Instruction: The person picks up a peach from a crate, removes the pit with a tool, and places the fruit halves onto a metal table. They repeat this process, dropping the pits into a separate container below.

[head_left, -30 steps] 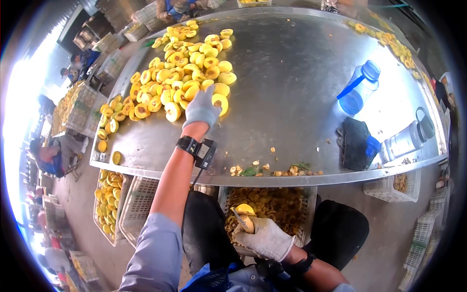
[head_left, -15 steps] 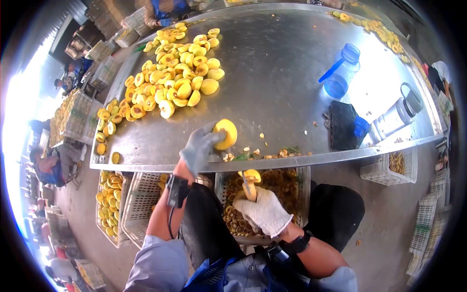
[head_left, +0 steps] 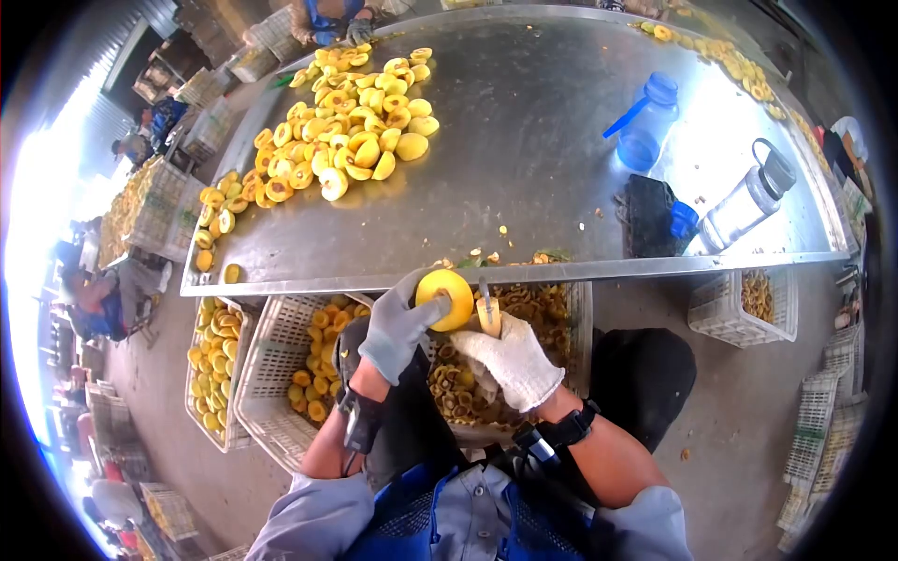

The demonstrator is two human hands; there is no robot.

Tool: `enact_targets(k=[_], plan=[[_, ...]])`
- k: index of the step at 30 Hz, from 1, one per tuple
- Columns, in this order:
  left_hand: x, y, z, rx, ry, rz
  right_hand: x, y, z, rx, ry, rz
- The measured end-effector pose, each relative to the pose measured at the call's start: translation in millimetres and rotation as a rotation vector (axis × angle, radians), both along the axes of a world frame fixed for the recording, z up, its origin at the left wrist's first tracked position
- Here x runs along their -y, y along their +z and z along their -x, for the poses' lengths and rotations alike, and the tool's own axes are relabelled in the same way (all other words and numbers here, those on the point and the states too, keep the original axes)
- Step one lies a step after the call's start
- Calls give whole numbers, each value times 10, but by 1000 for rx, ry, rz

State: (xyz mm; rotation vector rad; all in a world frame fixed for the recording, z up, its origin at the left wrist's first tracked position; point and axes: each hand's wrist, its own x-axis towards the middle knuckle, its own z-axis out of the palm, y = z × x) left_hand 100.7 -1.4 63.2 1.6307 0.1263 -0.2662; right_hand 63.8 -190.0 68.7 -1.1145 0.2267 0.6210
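My left hand [head_left: 389, 335], in a grey glove, grips a yellow peach half [head_left: 443, 295] over the table's front edge. Its cut side faces up, and the pit area shows reddish brown. In a white knit glove, my right hand [head_left: 516, 366] is closed around the pale wooden handle of a small pitting knife [head_left: 488, 316]. The metal tip points up beside the peach half; whether they touch I cannot tell. Beneath both hands stands a crate [head_left: 584, 341] of brownish peach scraps. A pile of peach halves [head_left: 360, 126] lies on the metal table [head_left: 524, 122].
A blue water bottle [head_left: 645, 126], a black pouch [head_left: 650, 215] and a clear bottle [head_left: 744, 210] stand or lie on the table's right. Crates of peach halves [head_left: 313, 369] sit below at left; another crate [head_left: 734, 313] is at right. A co-worker's gloved hand [head_left: 360, 30] is at the far edge.
My left hand has drawn the peach half back toward me, up to the knife. The yellow piece on the knife is gone from it. The view has shifted slightly.
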Motion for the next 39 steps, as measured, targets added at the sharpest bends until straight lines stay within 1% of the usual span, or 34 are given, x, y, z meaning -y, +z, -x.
enact_targets(k=[2, 3, 6, 7, 9, 12, 13, 16, 19, 22, 25, 28, 31, 34, 37, 39], plan=[[33, 109, 85, 154, -95, -304, 22, -32, 18, -16, -36, -48], [51, 144, 130, 230, -142, -456, 46, 22, 28, -91, -31, -104], [190, 143, 300, 239, -67, -76, 74, 64, 66, -107, -14, -142], [169, 37, 314, 215, -93, 155, 76, 62, 74, -109, -12, -132], [181, 12, 314, 200, -49, 180, 76, 37, 70, -112, -9, -109], [195, -45, 270, 211, 23, 214, -11, 17, 132, 459, 17, 325], [193, -53, 265, 222, 51, 223, -27, -47, 138, 553, 34, 450], [191, 0, 307, 209, 72, 182, -8, -45, 149, 605, 141, 734], [212, 46, 346, 279, 70, 0, -44, -131, 135, 591, 185, 903], [206, 4, 368, 403, 2, -292, -65, -204, 145, 606, 164, 891], [181, 7, 394, 534, -45, -428, -101, -297, 157, 570, 170, 856], [161, -11, 426, 541, -71, -370, -102, -330, 167, 563, 219, 842], [226, -11, 441, 532, -21, -489, -111, -408, 176, 597, 340, 895], [241, -82, 457, 592, 27, -495, -111, -445, 202, 675, 346, 794], [253, -155, 502, 549, 88, -466, -92, -489, 185, 692, 443, 724], [293, -160, 544, 523, 139, -417, -59, -350, 183, 583, 507, 670]])
